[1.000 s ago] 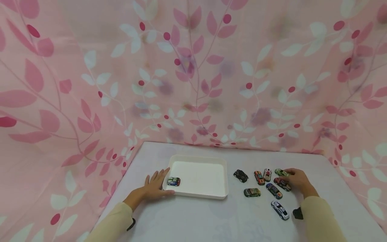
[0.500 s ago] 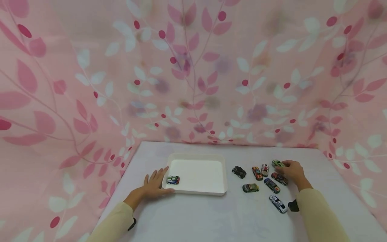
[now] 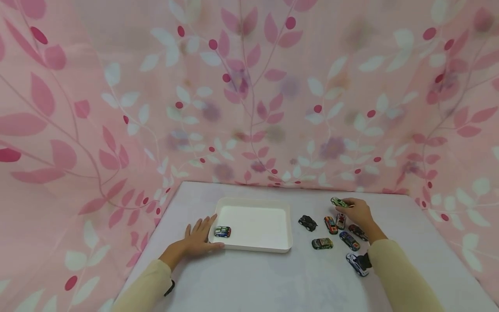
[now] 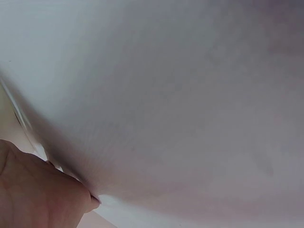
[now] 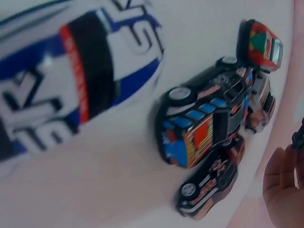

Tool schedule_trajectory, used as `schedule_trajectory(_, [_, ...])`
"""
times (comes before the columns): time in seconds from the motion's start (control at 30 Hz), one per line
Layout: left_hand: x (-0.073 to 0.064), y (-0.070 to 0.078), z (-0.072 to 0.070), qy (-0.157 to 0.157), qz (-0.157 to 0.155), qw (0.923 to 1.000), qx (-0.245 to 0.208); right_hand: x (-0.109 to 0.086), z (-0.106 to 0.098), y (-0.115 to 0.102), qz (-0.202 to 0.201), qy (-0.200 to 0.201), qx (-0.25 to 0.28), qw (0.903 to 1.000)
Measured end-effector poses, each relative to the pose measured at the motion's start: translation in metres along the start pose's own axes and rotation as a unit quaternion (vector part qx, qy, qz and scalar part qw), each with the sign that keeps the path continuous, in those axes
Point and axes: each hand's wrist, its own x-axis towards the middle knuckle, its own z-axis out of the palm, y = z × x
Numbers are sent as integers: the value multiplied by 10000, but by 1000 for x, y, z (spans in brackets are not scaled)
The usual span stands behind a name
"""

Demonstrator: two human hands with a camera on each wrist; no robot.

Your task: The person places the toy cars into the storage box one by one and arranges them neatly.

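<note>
A green toy car [image 3: 338,202] is pinched in the fingertips of my right hand [image 3: 359,214], held over the far side of the car group. Only part of that hand [image 5: 283,185] shows at the edge of the right wrist view. My left hand [image 3: 198,239] rests with spread, straight fingers at the left end of a white tray [image 3: 253,249], touching its rim. Inside the tray, by that hand, sits a toy car [image 3: 222,232] in white, green and blue. The left wrist view shows part of the left hand [image 4: 47,194] by a pale surface.
Right of the tray stand several toy cars: a black one [image 3: 308,222], a green-brown one [image 3: 322,243], an orange-red one [image 3: 331,225], a blue one [image 3: 349,241] and a white one [image 3: 355,264] under the right wrist. A pink leaf-patterned cloth [image 3: 249,130] walls the table [image 3: 265,281].
My right hand has lifted the green toy car from the back right of the group and carried it leftward. The left hand stays at the tray.
</note>
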Motion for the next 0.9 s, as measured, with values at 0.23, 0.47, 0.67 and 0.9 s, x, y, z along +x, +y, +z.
schedule_trajectory(0.23, [-1, -2, -1, 36, -49, 10000, 26, 4, 9, -25, -360, -38, 10, 9993])
schedule_trajectory(0.47, [-1, -2, -3, 78, -22, 10000, 12, 6, 20, -43, -619, -63, 241, 9978])
schedule_trajectory(0.67, [0, 0, 0, 15, -44, 10000, 64, 5, 29, -52, -498, -90, 315, 9982])
schedule_trajectory(0.9, [-1, 2, -1, -50, -129, 9998, 107, 7, 39, -58, -550, -240, 502, 9969])
